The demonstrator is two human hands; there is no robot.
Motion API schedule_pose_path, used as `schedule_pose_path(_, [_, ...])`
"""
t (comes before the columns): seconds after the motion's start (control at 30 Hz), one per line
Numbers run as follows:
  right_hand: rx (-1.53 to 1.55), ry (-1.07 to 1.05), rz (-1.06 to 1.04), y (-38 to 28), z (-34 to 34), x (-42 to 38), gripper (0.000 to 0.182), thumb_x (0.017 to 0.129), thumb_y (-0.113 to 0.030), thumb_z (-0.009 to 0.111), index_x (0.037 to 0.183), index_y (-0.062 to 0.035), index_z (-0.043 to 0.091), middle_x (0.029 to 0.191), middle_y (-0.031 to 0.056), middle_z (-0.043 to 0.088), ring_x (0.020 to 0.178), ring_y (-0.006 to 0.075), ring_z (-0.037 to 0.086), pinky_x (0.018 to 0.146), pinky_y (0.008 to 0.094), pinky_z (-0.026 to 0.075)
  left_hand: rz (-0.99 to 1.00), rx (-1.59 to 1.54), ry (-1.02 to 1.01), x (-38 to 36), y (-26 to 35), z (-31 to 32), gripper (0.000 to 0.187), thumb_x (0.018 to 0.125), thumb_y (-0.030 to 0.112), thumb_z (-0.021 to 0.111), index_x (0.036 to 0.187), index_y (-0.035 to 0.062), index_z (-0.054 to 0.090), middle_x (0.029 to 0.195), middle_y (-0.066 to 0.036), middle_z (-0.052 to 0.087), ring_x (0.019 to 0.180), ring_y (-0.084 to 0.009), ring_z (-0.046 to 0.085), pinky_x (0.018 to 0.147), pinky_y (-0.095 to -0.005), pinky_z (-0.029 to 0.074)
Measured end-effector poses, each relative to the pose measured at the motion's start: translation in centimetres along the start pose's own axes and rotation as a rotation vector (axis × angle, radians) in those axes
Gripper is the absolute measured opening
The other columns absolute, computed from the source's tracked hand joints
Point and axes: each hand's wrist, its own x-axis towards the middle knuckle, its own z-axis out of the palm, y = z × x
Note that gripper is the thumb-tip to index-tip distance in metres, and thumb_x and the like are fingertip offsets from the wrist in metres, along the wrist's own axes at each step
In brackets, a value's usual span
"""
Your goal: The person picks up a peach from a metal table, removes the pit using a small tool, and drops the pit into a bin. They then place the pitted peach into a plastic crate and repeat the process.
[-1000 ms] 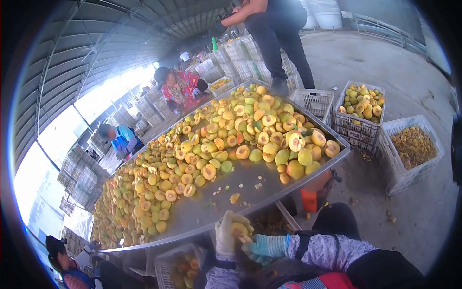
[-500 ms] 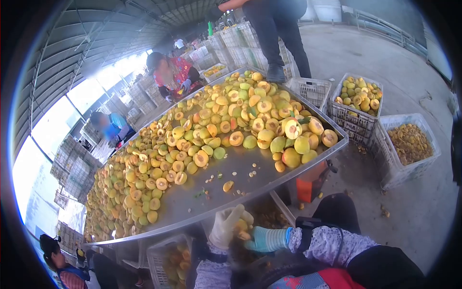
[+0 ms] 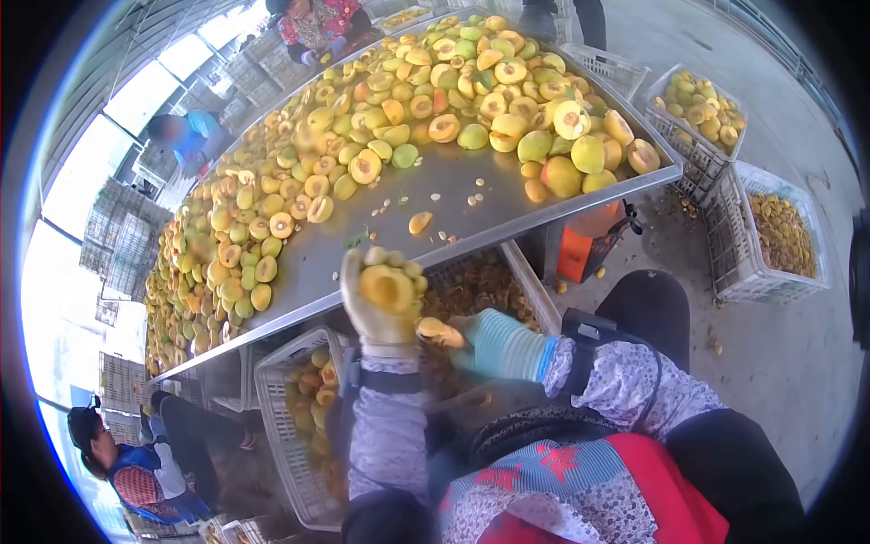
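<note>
My left hand, in a whitish glove, is raised just off the table's front edge. Its fingers curl round a yellow peach half, hollow side showing. To its right, my right hand, in a teal ribbed glove, grips a smaller orange-brown fruit piece, blurred by motion. Whether a tool is also in that hand is hidden. Beyond both hands, the metal table bears a large heap of halved peaches. A loose fruit piece and some pale pits lie on its bare metal.
Below my hands stands a crate of brownish scraps; left of it is a crate of peaches. More filled crates stand at right. An orange container sits under the table. Co-workers are around the table.
My view has tilted down. My hands have come apart; my left hand has turned, showing the peach half, while my right hand holds a separate piece. The person standing beyond the table is now mostly out of view.
</note>
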Motion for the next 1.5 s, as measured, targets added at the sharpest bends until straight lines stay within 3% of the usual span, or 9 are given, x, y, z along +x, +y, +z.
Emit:
schedule_pose_path(0.3, [-0.426,0.104,0.300,4.9,0.0,2.4,0.032,0.090,-0.033,0.057,0.104,-0.0052,0.064,0.087,0.0194,0.070,0.086,0.0385,0.069,0.077,0.0497,0.053,0.339,0.413,0.500,-9.8,14.4,-13.9,0.033,0.101,0.037,0.051,0.100,0.0053,0.061,0.081,-0.005,0.061,0.070,-0.0155,0.061,0.058,-0.0291,0.051])
schedule_pose_path(0.4, [-0.416,0.109,0.348,4.8,0.1,2.0,0.031,0.088,-0.032,0.059,0.102,-0.0042,0.061,0.083,0.0208,0.069,0.083,0.0393,0.068,0.076,0.0508,0.052,0.187,1.337,0.672,-13.6,16.1,-25.6,0.036,0.100,0.034,0.055,0.110,0.0002,0.062,0.090,-0.008,0.064,0.085,-0.0152,0.061,0.073,-0.0288,0.050])
schedule_pose_path(0.57, [-0.303,0.093,0.374,2.5,-0.8,2.6,0.037,0.096,-0.039,0.051,0.107,-0.0053,0.062,0.094,0.0202,0.071,0.090,0.0367,0.069,0.081,0.0479,0.053,0.341,0.994,0.605,-10.9,14.1,-14.4,0.039,0.100,0.027,0.057,0.130,0.0027,0.056,0.119,-0.009,0.060,0.105,-0.0154,0.057,0.091,-0.0313,0.046])
schedule_pose_path(0.83, [-0.282,-0.197,0.408,1.2,-1.0,1.6,0.046,0.095,-0.044,0.045,0.115,-0.0069,0.065,0.102,0.0203,0.071,0.099,0.0379,0.068,0.087,0.0482,0.052,0.257,1.060,0.352,5.6,13.1,-6.2,0.037,0.098,0.020,0.063,0.131,0.0023,0.056,0.114,-0.005,0.061,0.097,-0.0127,0.057,0.084,-0.0233,0.046])
schedule_pose_path(0.9, [-0.298,-0.197,0.370,0.6,-1.6,1.4,0.041,0.094,-0.041,0.050,0.111,-0.0064,0.064,0.097,0.0201,0.071,0.093,0.0380,0.069,0.082,0.0486,0.054,0.209,1.083,0.152,12.0,13.3,-9.4,0.056,0.096,0.044,0.061,0.142,0.0144,0.050,0.133,-0.006,0.056,0.119,-0.0188,0.053,0.100,-0.0363,0.042])
schedule_pose_path(1.0, [-0.282,-0.112,0.322,1.0,-1.9,1.6,0.032,0.091,-0.036,0.056,0.103,-0.0070,0.062,0.088,0.0173,0.071,0.086,0.0368,0.070,0.077,0.0494,0.054,0.309,1.395,0.192,21.7,13.1,-13.1,0.053,0.096,0.042,0.060,0.141,0.0159,0.050,0.129,-0.008,0.059,0.117,-0.0172,0.055,0.099,-0.0354,0.043])
schedule_pose_path(1.07, [-0.258,-0.105,0.310,1.0,-2.3,2.0,0.032,0.091,-0.036,0.056,0.102,-0.0071,0.062,0.087,0.0171,0.071,0.085,0.0368,0.070,0.076,0.0494,0.054,0.315,2.145,0.307,23.4,11.7,-11.2,0.049,0.096,0.039,0.057,0.135,0.0079,0.054,0.129,-0.021,0.061,0.116,-0.0363,0.060,0.093,-0.0415,0.048])
schedule_pose_path(1.27, [-0.218,-0.168,0.324,0.1,-3.2,2.5,0.032,0.091,-0.035,0.058,0.107,-0.0080,0.059,0.086,0.0167,0.071,0.086,0.0365,0.070,0.075,0.0502,0.054,0.120,1.679,0.039,23.0,7.1,-11.2,0.044,0.094,0.025,0.063,0.133,0.0066,0.055,0.114,-0.011,0.066,0.103,-0.0252,0.063,0.084,-0.0343,0.052])
schedule_pose_path(1.5, [0.055,0.471,0.014,1.0,-1.4,3.7,0.028,0.089,-0.029,0.062,0.107,-0.0077,0.057,0.077,0.0205,0.066,0.072,0.0414,0.066,0.064,0.0507,0.053,-0.166,0.728,0.063,8.6,4.5,-0.9,0.029,0.094,0.013,0.065,0.118,-0.0004,0.055,0.104,-0.006,0.064,0.096,-0.0167,0.062,0.079,-0.0324,0.055])
